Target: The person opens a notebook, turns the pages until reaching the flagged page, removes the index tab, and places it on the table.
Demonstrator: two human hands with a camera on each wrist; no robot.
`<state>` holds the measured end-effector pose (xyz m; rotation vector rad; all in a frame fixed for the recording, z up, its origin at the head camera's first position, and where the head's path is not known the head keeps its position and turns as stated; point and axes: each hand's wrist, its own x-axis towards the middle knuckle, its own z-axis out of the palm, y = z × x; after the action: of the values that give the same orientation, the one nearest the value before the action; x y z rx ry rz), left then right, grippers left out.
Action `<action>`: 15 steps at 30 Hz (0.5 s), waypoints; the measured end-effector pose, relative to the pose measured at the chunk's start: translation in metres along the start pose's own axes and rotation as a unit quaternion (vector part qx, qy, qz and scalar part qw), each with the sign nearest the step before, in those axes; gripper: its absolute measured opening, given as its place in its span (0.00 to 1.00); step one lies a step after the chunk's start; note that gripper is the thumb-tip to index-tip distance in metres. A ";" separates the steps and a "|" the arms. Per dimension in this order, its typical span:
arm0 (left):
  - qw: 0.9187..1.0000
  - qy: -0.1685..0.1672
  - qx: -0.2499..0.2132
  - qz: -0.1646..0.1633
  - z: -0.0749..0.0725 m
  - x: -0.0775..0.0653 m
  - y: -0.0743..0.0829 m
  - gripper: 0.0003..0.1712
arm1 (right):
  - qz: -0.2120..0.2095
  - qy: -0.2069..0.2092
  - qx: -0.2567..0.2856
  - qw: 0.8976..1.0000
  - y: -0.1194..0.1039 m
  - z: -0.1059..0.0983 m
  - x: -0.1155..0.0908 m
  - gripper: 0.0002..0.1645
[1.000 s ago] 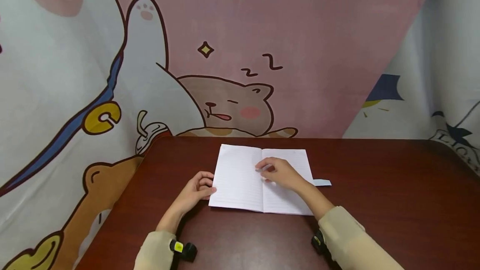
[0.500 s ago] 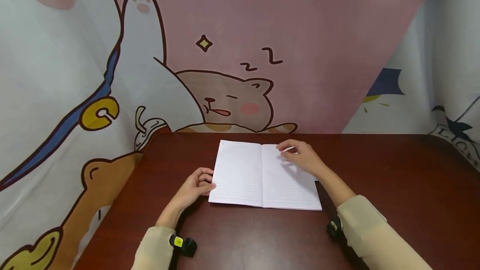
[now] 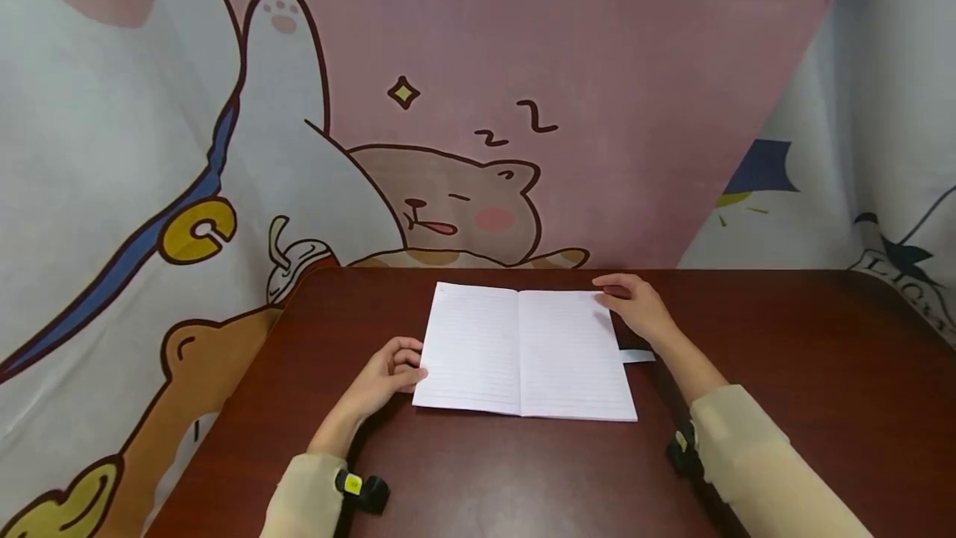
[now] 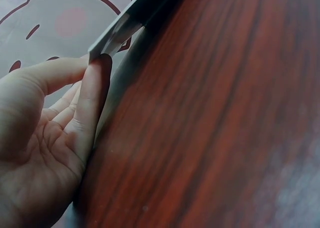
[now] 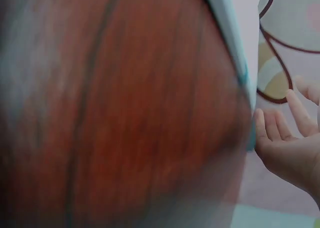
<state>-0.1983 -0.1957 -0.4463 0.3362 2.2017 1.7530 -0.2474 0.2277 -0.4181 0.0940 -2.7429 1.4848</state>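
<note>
An open notebook [image 3: 478, 351] with white ruled pages lies on the dark red-brown table, its center fold running away from me. At its left edge my left hand [image 3: 387, 374] pinches the pages and cover between thumb and fingers. The left wrist view shows that grip [image 4: 55, 133] on the notebook's edge [image 4: 112, 35]. My right hand [image 3: 635, 305] hovers at the far right corner, thumb and fingers apart with nothing between them. In the right wrist view its fingers [image 5: 280, 125] are loosely bent beside the notebook's blue-edged side [image 5: 232, 38].
A pale blue strip [image 3: 637, 355] sticks out from under the notebook's right edge. The table [image 3: 784, 405] reaches back to a cloth backdrop [image 3: 597, 106] with cartoon animals. Black cameras [image 3: 363, 488] are strapped to both wrists.
My right hand has moved from the center fold across the right page to its far right corner. The right page now lies flatter. The left hand has kept its hold.
</note>
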 end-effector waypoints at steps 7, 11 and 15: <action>1.000 -0.003 0.003 -0.002 0.001 0.001 -0.001 0.28 | 0.065 -0.041 0.067 0.995 0.020 -0.011 0.000 0.32; 1.000 0.000 0.000 0.000 0.000 0.001 -0.001 0.27 | 0.064 -0.053 0.051 0.995 0.021 -0.013 0.001 0.33; 1.000 -0.001 -0.003 -0.001 0.000 0.002 -0.002 0.27 | 0.047 -0.057 0.013 0.997 0.020 -0.011 0.002 0.34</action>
<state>-0.2001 -0.1957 -0.4482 0.3339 2.1941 1.7579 -0.2504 0.2479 -0.4291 0.0519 -2.8557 1.5869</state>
